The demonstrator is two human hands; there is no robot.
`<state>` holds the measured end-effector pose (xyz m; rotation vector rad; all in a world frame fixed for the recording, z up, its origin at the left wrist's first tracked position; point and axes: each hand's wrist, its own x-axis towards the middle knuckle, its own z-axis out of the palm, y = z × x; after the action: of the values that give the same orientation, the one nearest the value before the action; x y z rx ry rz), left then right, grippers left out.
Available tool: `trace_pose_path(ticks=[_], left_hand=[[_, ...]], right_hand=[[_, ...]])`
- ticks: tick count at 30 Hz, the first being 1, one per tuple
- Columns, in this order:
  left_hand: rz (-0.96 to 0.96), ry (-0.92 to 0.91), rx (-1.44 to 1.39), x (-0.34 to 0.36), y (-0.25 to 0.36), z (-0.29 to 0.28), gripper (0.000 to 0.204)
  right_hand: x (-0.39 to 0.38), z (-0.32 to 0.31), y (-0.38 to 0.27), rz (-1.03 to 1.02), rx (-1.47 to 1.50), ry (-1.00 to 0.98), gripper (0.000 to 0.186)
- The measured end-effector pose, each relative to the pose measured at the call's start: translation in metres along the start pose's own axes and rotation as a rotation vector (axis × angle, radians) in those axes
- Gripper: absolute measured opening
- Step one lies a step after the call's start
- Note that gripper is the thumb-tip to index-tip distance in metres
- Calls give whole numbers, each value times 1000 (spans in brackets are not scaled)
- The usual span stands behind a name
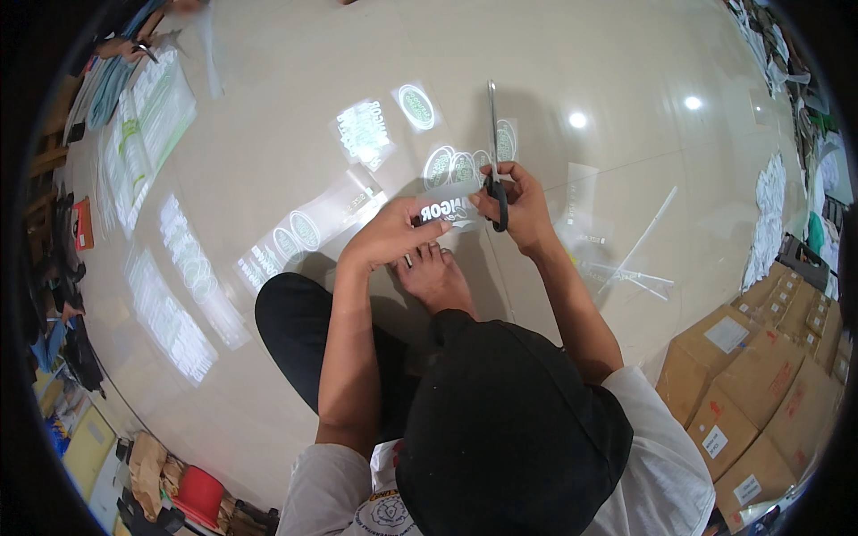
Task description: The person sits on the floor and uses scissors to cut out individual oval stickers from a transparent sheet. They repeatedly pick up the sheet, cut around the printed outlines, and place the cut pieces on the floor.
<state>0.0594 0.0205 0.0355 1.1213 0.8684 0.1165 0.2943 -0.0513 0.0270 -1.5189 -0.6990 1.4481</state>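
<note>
My left hand (393,234) pinches the left end of a small clear film piece (444,207) printed with white lettering. Black-handled scissors (493,134) sit in my right hand (518,205), blades pointing away from me; its fingers also touch the film's right end. Just beyond the film lie several clear pieces with white oval prints (438,168). Left of my hands, a long clear sheet with ovals and lettering (299,228) rests on the floor. Farther out are an oval sticker (416,106) and a stack of lettered pieces (364,132).
Stacks of printed film (170,313) and a larger pile of sheets (147,143) lie to the left. Film offcuts (639,259) are on the tiled floor at right. Cardboard boxes (760,384) stand at the lower right. Another person's hand (121,48) shows at the upper left.
</note>
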Motion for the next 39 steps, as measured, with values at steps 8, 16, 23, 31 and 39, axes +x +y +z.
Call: trace_pose_path(ticks=[8, 16, 23, 31, 39], left_hand=[[-42, 287, -552, 38, -22, 55, 21], [-24, 273, -657, 51, -18, 131, 18], [19, 222, -562, 64, -1, 132, 16], [29, 171, -551, 63, 8, 144, 16], [46, 147, -527, 64, 8, 143, 18]], right_hand=[[-51, 0, 18, 36, 241, 328, 49], [-101, -22, 56, 24, 144, 472, 49], [-172, -48, 86, 36, 22, 232, 42], [-166, -53, 75, 33, 1, 219, 39], [-167, -55, 72, 67, 24, 210, 38]])
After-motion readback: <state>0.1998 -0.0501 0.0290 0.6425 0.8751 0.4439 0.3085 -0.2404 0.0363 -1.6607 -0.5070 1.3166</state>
